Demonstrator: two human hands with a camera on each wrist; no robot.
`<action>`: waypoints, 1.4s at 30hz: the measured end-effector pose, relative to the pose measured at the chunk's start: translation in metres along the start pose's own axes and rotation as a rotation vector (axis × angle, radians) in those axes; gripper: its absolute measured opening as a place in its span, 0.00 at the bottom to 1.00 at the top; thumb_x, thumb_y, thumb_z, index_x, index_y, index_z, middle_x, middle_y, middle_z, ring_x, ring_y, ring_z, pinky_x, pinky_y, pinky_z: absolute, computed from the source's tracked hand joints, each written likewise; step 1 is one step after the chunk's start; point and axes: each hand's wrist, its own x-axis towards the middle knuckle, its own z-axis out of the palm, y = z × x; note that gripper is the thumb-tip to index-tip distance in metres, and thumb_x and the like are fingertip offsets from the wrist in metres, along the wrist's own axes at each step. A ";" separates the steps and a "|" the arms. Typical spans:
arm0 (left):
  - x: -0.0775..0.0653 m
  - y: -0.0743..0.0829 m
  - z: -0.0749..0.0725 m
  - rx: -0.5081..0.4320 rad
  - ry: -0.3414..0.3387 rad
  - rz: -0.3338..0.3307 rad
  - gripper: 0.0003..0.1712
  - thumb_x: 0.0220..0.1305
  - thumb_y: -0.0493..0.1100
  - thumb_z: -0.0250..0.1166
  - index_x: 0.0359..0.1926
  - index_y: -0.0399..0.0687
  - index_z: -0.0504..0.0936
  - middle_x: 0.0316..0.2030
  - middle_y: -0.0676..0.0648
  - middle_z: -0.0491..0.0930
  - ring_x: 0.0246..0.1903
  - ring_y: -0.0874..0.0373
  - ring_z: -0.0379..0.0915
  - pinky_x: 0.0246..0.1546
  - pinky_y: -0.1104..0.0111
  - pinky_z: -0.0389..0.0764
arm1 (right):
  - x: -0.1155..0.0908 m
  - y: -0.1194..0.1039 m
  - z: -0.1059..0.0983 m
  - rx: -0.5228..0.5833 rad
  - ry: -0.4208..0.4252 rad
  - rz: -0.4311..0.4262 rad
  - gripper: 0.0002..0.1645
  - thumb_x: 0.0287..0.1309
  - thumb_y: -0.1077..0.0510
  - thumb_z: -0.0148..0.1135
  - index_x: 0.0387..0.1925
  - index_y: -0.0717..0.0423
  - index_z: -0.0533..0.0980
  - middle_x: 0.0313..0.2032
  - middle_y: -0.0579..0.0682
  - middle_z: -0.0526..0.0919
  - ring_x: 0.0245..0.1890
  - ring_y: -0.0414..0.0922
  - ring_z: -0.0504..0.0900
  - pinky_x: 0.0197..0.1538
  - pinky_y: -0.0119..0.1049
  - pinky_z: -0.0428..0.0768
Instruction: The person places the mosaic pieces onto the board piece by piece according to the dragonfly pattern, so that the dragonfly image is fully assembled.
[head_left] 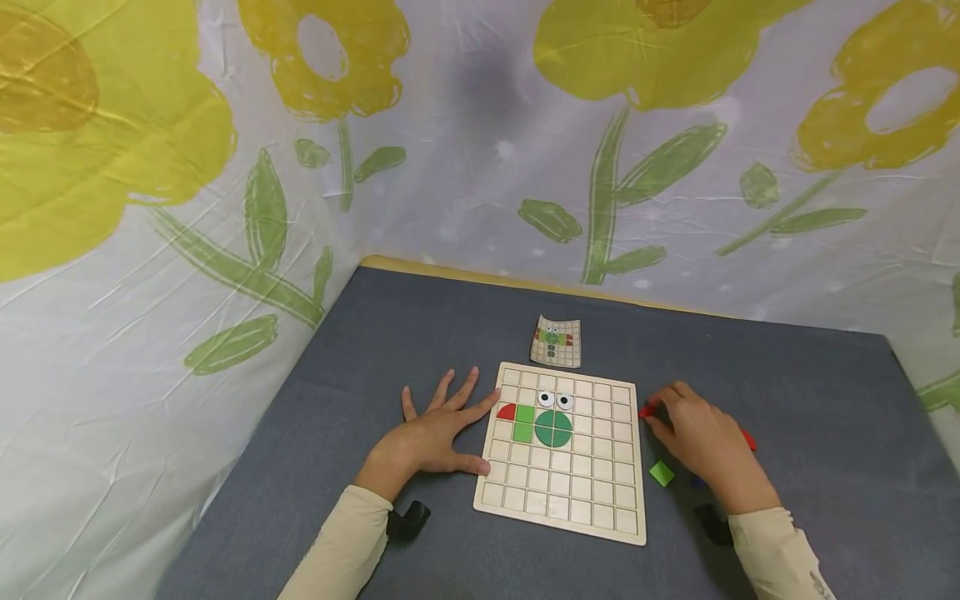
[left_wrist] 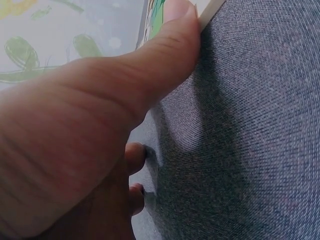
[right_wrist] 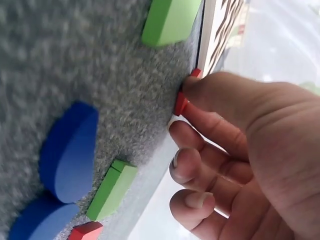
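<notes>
A wooden grid board (head_left: 558, 506) lies flat on the table. On it are two white eye discs (head_left: 555, 400), a dark green circle made of quarter pieces (head_left: 553, 428), light green pieces (head_left: 523, 423) and a red quarter piece (head_left: 507, 412). My left hand (head_left: 427, 437) is spread flat at the board's left side, thumb and index fingertips on its edge. Just beyond the right edge, my right hand (head_left: 701, 433) pinches a small red piece (right_wrist: 180, 103) between thumb and index finger. Its other fingers curl loosely; the piece's full shape is hidden.
A small pattern card (head_left: 556, 342) with a curled edge lies behind the board. Around the right hand are a green square (head_left: 662, 473), another red piece (head_left: 748, 440), blue rounded pieces (right_wrist: 70, 155) and a further green piece (right_wrist: 112, 191). A flower-print cloth (head_left: 465, 167) hangs behind the table.
</notes>
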 end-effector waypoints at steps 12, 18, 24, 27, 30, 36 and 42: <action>-0.004 0.004 -0.005 0.008 -0.001 0.003 0.65 0.52 0.72 0.77 0.85 0.76 0.51 0.86 0.52 0.34 0.84 0.41 0.23 0.66 0.19 0.26 | 0.005 0.006 0.000 0.066 -0.058 0.023 0.16 0.62 0.60 0.75 0.48 0.62 0.81 0.43 0.56 0.81 0.35 0.50 0.84 0.35 0.50 0.84; -0.005 0.006 -0.006 0.006 -0.008 0.000 0.65 0.52 0.71 0.77 0.85 0.75 0.51 0.86 0.52 0.34 0.84 0.41 0.23 0.66 0.19 0.25 | 0.006 0.004 -0.005 0.045 -0.074 0.033 0.16 0.61 0.59 0.75 0.48 0.64 0.83 0.46 0.60 0.82 0.31 0.47 0.82 0.30 0.45 0.82; -0.004 0.006 -0.005 0.006 -0.006 -0.009 0.65 0.52 0.72 0.78 0.85 0.76 0.51 0.86 0.53 0.34 0.84 0.42 0.22 0.67 0.20 0.25 | 0.007 -0.008 -0.013 -0.004 -0.008 -0.015 0.15 0.61 0.57 0.76 0.44 0.61 0.84 0.46 0.58 0.82 0.24 0.41 0.77 0.24 0.39 0.76; -0.004 0.006 -0.005 0.007 -0.001 -0.007 0.65 0.52 0.72 0.78 0.85 0.75 0.52 0.86 0.52 0.35 0.84 0.41 0.23 0.67 0.20 0.25 | 0.010 -0.018 -0.015 -0.034 0.026 -0.047 0.15 0.61 0.55 0.77 0.43 0.60 0.84 0.45 0.57 0.82 0.22 0.40 0.75 0.23 0.39 0.76; -0.005 0.006 -0.005 0.006 0.000 -0.004 0.65 0.51 0.71 0.78 0.84 0.75 0.53 0.86 0.52 0.35 0.84 0.41 0.23 0.66 0.19 0.25 | 0.014 -0.030 -0.016 -0.044 0.043 -0.069 0.14 0.60 0.55 0.78 0.43 0.59 0.85 0.43 0.55 0.82 0.22 0.38 0.73 0.23 0.36 0.74; -0.004 0.006 -0.005 0.010 -0.005 -0.009 0.65 0.52 0.72 0.78 0.85 0.75 0.51 0.86 0.52 0.34 0.84 0.42 0.22 0.67 0.20 0.25 | 0.026 -0.058 -0.011 -0.035 0.068 -0.141 0.11 0.59 0.56 0.78 0.40 0.56 0.85 0.39 0.52 0.82 0.21 0.37 0.69 0.21 0.33 0.71; -0.004 0.006 -0.005 0.016 -0.004 -0.004 0.65 0.52 0.72 0.77 0.85 0.76 0.51 0.86 0.52 0.34 0.84 0.41 0.22 0.66 0.19 0.26 | 0.035 -0.084 -0.002 -0.020 0.085 -0.234 0.12 0.59 0.55 0.77 0.42 0.55 0.84 0.39 0.50 0.82 0.21 0.35 0.71 0.21 0.31 0.71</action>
